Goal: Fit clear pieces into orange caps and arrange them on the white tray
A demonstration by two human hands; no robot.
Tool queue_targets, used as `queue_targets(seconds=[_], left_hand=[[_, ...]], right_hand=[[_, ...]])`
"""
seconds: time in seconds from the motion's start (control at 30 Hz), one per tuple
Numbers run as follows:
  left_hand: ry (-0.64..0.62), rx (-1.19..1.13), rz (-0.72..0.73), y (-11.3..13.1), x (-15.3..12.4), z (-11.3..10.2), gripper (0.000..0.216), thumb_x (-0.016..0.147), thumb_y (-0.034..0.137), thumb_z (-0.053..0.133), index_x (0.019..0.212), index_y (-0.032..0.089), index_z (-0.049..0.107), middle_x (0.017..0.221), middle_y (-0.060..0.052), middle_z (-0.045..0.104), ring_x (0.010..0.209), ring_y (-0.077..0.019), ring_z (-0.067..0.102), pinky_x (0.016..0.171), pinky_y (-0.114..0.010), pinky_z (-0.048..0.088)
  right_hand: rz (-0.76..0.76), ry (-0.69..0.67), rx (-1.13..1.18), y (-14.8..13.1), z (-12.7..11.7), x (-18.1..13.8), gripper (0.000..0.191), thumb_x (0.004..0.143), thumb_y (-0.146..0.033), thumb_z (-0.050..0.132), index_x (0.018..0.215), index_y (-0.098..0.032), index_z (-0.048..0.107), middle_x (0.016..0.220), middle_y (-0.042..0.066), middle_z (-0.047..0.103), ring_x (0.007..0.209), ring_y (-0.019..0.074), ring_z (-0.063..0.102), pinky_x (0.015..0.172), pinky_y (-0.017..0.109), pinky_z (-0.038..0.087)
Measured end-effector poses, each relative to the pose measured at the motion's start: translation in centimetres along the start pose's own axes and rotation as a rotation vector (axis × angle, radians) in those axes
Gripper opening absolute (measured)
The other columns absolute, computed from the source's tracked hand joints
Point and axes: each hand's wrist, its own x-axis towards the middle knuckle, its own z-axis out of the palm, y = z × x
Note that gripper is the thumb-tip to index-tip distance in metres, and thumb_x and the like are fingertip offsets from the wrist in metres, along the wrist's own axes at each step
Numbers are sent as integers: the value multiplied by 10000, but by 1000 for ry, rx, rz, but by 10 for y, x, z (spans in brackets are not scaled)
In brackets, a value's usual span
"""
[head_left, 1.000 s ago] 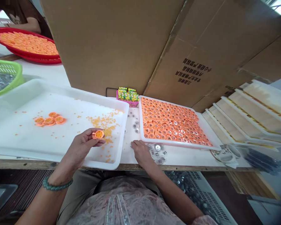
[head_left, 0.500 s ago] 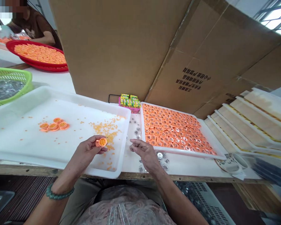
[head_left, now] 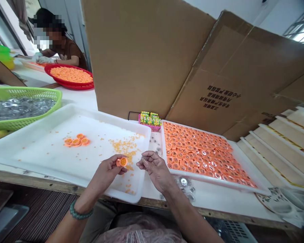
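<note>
My left hand is over the white tray's right part, its fingers closed round a small orange plastic cup filled with yellow bits. The cup's open face is turned toward me. Just right of the tray rim, my right hand pinches a small clear plastic piece, largely covered by the fingertips. Several similar filled orange cups lie clustered in the white tray. Loose yellow bits are scattered along the tray's right side. Clear plastic pieces lie on the table by my right wrist.
A second white tray holds rows of orange cups with clear covers. Behind it stand a pink basket of yellow packets and a cardboard sheet. A green basket, a red tray and a co-worker are left. Stacked trays stand right.
The view has swung left, so the table's things appear farther right. My right hand has come nearer the left, its fingers now pinched on the clear piece. The left hand still holds the cup.
</note>
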Motion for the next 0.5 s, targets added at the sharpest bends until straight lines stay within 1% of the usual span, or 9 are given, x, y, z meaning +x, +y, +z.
queue_targets(seconds=[0.1, 0.27, 0.43, 0.5], left_hand=[[-5, -18, -3, 0, -1, 1, 357, 718, 271, 578, 1045, 127, 578, 797, -52, 672, 736, -201, 645, 712, -323, 487], [-42, -98, -30, 3, -2, 0, 384, 697, 281, 623, 1046, 124, 595, 815, -60, 681, 709, -187, 639, 679, -301, 489], [-106, -200, -74, 10, -4, 0, 411, 649, 263, 672, 1026, 108, 619, 770, -66, 693, 669, -171, 630, 642, -273, 483], [-117, -211, -73, 12, -5, 0, 396, 646, 253, 677, 1013, 110, 628, 752, -63, 693, 660, -166, 627, 641, -269, 479]], right_hand=[[-29, 9, -4, 4, 4, 5, 174, 696, -200, 721, 854, -200, 649, 783, -11, 595, 781, 113, 579, 773, 241, 415], [-13, -6, 12, 11, 6, 10, 173, 694, -208, 720, 849, -197, 644, 764, -10, 577, 706, 97, 526, 665, 222, 408], [15, -42, -126, 14, 8, 16, 261, 731, -278, 687, 978, -211, 632, 768, -12, 555, 690, 104, 544, 666, 249, 442], [26, -62, -208, 14, 9, 19, 261, 744, -291, 670, 985, -199, 630, 743, -6, 576, 687, 113, 555, 674, 261, 452]])
